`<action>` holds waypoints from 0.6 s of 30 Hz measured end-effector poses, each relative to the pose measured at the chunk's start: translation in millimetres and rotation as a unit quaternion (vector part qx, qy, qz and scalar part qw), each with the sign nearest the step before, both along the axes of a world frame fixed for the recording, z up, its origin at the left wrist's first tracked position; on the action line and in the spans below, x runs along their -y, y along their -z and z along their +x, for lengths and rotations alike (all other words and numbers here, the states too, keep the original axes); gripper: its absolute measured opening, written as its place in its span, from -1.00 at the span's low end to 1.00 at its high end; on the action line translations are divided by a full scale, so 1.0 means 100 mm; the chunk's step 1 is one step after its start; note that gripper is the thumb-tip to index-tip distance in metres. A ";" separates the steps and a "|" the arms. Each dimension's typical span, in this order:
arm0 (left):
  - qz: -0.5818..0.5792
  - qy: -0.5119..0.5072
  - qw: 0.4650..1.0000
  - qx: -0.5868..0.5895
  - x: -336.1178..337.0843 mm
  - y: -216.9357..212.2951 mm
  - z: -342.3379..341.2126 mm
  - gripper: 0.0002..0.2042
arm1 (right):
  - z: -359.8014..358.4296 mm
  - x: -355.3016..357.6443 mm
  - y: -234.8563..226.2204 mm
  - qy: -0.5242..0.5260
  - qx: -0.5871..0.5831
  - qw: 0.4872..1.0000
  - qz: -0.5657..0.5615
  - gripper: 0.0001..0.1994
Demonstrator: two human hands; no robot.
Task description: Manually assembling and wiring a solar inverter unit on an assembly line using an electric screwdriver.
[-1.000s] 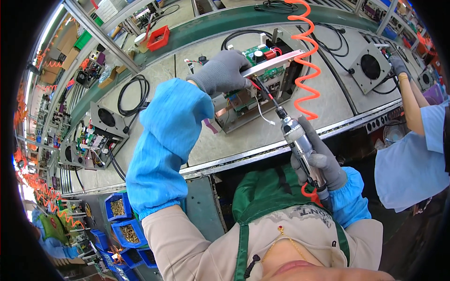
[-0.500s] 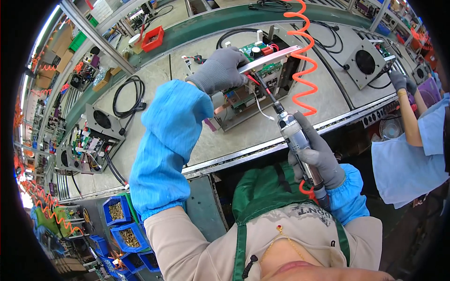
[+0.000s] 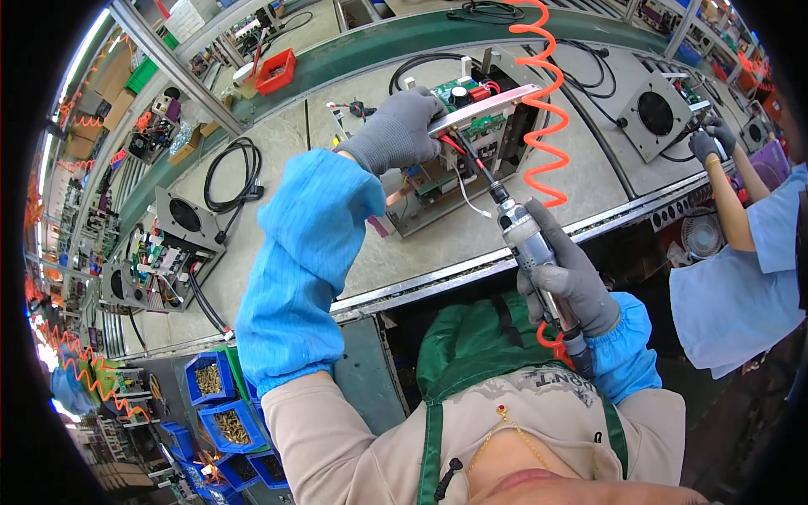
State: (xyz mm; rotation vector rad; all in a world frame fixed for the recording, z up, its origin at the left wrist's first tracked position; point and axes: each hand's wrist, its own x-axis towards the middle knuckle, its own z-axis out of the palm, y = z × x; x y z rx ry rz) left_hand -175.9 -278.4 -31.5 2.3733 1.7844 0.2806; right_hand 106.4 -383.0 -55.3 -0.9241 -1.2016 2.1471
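Right grip [image 3: 581, 292], gloved, clamps a silver power screwdriver [image 3: 530, 242] right of centre; left grip [image 3: 399, 128] clasps the end of a pale bar [image 3: 486, 109] on a circuit-board unit [image 3: 433, 183], upper centre, on the surface [image 3: 383, 263]. Fastening appears in hand; the next move calls for a steady bit [image 3: 483, 168].

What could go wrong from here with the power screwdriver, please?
The bit of the power screwdriver points in close to red wires and might nick one. The left hand holds the metal bar near the bit, so a slip could hit it. The orange coiled hose hangs across the bar's right end and might snag.
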 end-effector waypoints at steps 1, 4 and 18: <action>-0.004 -0.003 1.000 -0.006 0.00 0.00 0.00 -0.59 | 0.00 0.00 -0.01 -0.001 0.011 1.000 -0.003 -0.05; 0.010 0.010 1.000 0.014 0.01 0.02 0.00 -0.58 | 0.02 -0.01 0.03 0.005 0.012 1.000 -0.017 -0.03; 0.165 -0.007 0.982 0.087 0.32 0.15 0.07 -0.54 | 0.18 -0.14 0.26 -0.023 -0.004 0.999 -0.024 0.02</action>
